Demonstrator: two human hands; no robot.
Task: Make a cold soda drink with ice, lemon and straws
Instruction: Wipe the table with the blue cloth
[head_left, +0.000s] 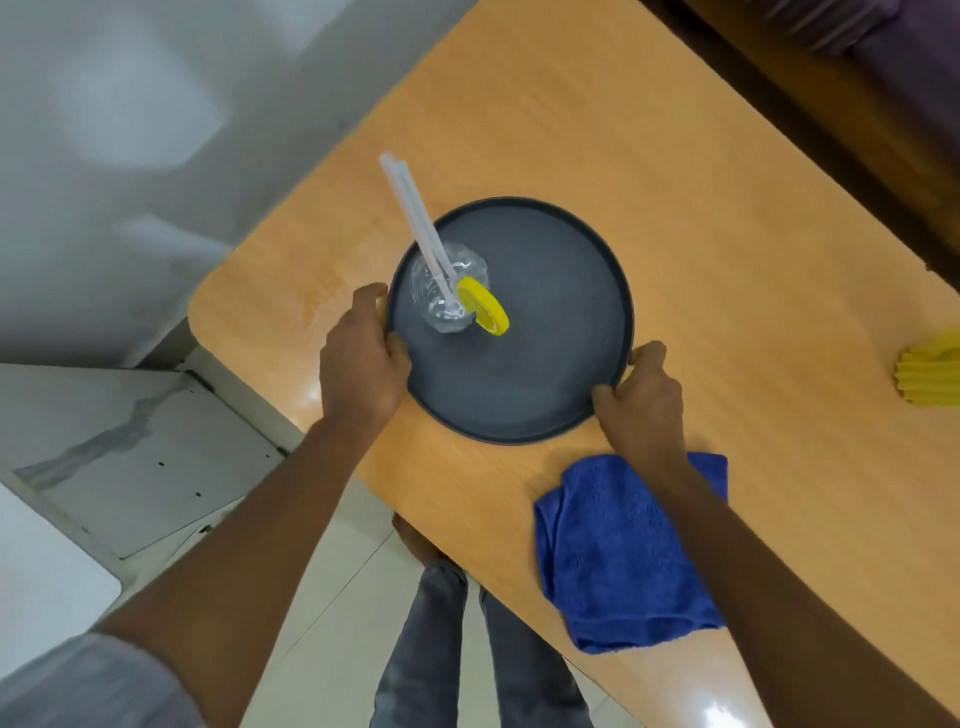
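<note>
A round dark grey tray (545, 374) lies on the wooden table (675, 208). On its left part stands a clear glass (439, 312) with a clear drink and ice. Two white straws (410, 208) lean out of it toward the upper left. A yellow lemon slice (485, 312) sits on the glass rim. My left hand (361, 358) grips the tray's left rim. On the lower right rim my right hand (641, 397) grips too, thumb over the edge.
A blue cloth (623, 556) lies on the table under my right forearm, near the front edge. A yellow ribbed object (930, 369) is at the right border. The table's rounded corner (208, 306) is just left of the tray, with floor and my legs (467, 649) below.
</note>
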